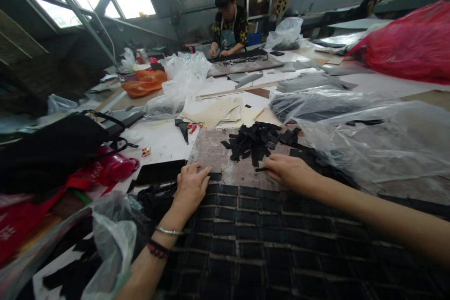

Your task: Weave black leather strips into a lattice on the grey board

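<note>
My left hand (192, 186) rests at the top left of the rows of black strips (246, 243), its fingers apart and touching a short black strip (215, 176) on the brown board (211, 150). To the right, my right hand (286, 170) pinches a small black strip (260, 169) between thumb and fingers, just above the rows. Right beyond it lies a loose heap of black strips (251, 140). The rows lie flat, side by side, with narrow gaps of board between them.
A black phone (160, 172) lies left of the board. Clear plastic bags (393, 136) cover the right side. A black bag (52, 150) and a pink bottle (116, 164) are at the left. Across the table a person (229, 28) works over dark material.
</note>
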### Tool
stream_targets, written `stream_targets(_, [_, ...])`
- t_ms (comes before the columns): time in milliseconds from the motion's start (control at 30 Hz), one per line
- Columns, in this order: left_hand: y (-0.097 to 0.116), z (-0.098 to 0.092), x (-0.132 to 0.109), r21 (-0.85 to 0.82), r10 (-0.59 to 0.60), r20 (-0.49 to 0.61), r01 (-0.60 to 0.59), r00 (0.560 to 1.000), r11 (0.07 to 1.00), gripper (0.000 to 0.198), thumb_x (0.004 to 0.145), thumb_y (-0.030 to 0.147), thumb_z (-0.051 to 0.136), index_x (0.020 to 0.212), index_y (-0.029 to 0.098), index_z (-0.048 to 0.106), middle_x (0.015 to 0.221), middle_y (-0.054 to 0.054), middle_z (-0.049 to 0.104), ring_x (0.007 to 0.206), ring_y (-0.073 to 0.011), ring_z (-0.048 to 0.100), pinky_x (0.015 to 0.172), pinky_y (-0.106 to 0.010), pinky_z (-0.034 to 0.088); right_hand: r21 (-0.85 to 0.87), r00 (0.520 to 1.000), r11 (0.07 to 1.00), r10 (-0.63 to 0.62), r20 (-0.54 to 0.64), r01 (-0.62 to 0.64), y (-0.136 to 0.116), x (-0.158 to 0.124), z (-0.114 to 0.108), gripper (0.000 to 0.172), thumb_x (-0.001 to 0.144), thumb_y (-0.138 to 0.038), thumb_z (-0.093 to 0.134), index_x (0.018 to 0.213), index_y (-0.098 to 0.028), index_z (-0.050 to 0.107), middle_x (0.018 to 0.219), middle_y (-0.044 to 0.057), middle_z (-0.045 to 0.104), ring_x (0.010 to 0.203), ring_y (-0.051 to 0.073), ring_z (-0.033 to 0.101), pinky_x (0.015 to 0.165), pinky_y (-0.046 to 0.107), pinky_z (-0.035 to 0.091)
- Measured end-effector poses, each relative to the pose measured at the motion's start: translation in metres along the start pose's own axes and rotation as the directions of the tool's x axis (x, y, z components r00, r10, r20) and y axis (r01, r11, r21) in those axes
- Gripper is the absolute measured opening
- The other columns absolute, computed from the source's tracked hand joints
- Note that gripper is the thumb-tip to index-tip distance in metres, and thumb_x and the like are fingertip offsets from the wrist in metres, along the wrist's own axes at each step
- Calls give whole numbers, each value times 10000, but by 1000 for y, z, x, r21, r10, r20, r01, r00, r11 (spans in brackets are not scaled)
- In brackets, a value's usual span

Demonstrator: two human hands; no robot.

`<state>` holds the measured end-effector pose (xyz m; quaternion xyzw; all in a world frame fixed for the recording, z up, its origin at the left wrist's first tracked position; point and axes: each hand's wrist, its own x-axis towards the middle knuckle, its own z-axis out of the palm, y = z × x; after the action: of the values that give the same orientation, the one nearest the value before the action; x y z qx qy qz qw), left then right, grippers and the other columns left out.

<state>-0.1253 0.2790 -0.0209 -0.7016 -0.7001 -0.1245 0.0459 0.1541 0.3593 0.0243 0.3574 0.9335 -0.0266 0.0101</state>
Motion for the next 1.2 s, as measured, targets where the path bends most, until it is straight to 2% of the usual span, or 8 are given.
stream_targets(133, [1,3,1,-31,41,18,-41,999,999,275,843,243,495,1048,324,658,1088,-85,568,1011,-268,465,778,-382,434,14,997,997,-70,28,69,-37,37,9,179,904,-181,455,961,-165,624,930,80,570,782,166,564,625,233,415])
stream_targets(233, [1,6,0,-35,53,8,-53,999,998,271,843,228,495,1028,326,667,1076,-82,576,1002,-262,473,776,-378,434,-7,988,988,-156,-1,156,-50,51,17,214,902,-108,433,1028,-133,603,965,109,567,846,188,550,695,261,433])
stream_targets(333, [0,7,-2,-34,55,-13,-56,998,998,281,838,211,497,1037,317,663,1085,-89,574,1014,-267,471,786,-389,434,-1,979,979,-203,-2,203,-51,52,19,211,908,-111,434,1046,-118,593,982,118,569,875,200,538,755,290,437])
stream_targets(500, [-2,8,-5,-42,71,-27,-72,997,997,288,837,219,491,1052,313,656,1073,-89,581,1005,-269,482,778,-395,444,96,983,979,-182,11,180,-46,45,20,199,923,-266,472,977,-137,613,951,100,575,819,190,553,701,274,444])
stream_targets(700, [-3,7,-4,-40,71,-20,-72,997,997,268,831,254,508,1044,307,662,1073,-87,586,999,-279,487,765,-398,447,90,980,976,-199,20,197,-44,46,19,159,910,-187,474,962,-146,619,947,98,573,816,186,559,685,270,437])
stream_targets(867, [4,3,-4,-35,48,-27,-49,998,998,262,825,222,516,1025,287,672,1084,-92,576,1019,-282,469,792,-406,441,140,976,966,-216,-29,218,-43,46,19,164,863,-243,568,974,-127,599,980,108,553,874,203,551,731,284,444])
stream_targets(1000, [8,-1,-6,-32,45,-38,-46,998,998,261,830,209,512,1031,257,672,1100,-104,570,1039,-286,454,828,-418,435,181,976,959,-218,-15,217,-44,48,18,176,841,-236,587,971,-117,596,991,118,549,885,208,551,760,292,446])
stream_targets(1200, [0,6,-5,-14,78,-45,-79,996,997,259,826,250,517,1032,296,667,1101,-78,581,1028,-271,476,813,-404,460,206,969,948,-246,-6,242,-50,62,17,177,827,-207,592,980,-119,590,976,103,548,864,201,559,749,281,452])
